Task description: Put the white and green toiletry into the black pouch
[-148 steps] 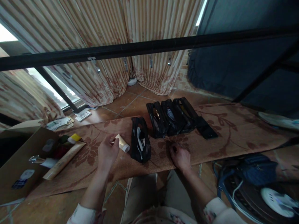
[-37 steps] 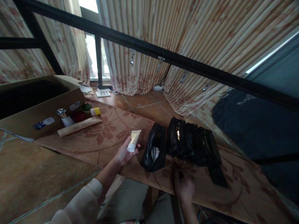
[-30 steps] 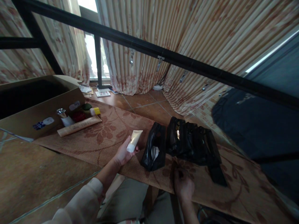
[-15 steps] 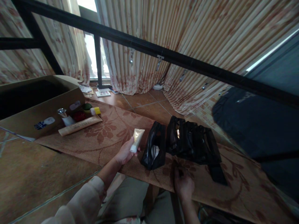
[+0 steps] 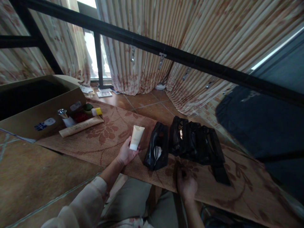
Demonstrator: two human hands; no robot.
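My left hand grips a cream tube with a white cap, held upright just left of an unzipped black pouch that stands on the patterned mat. Something white shows inside that pouch. Several more black pouches stand in a row to its right, and one flat black piece lies at the end. My right hand rests on the mat's near edge, fingers curled; what it holds, if anything, is hidden.
An open cardboard box sits at the left with small bottles and jars and a long beige tube beside it. A black metal bar crosses overhead before striped curtains. Dark fabric lies at right.
My left hand lifted the cream tube off the mat and has turned it upright, cap down. The view swung left. My right hand stayed at the mat's edge.
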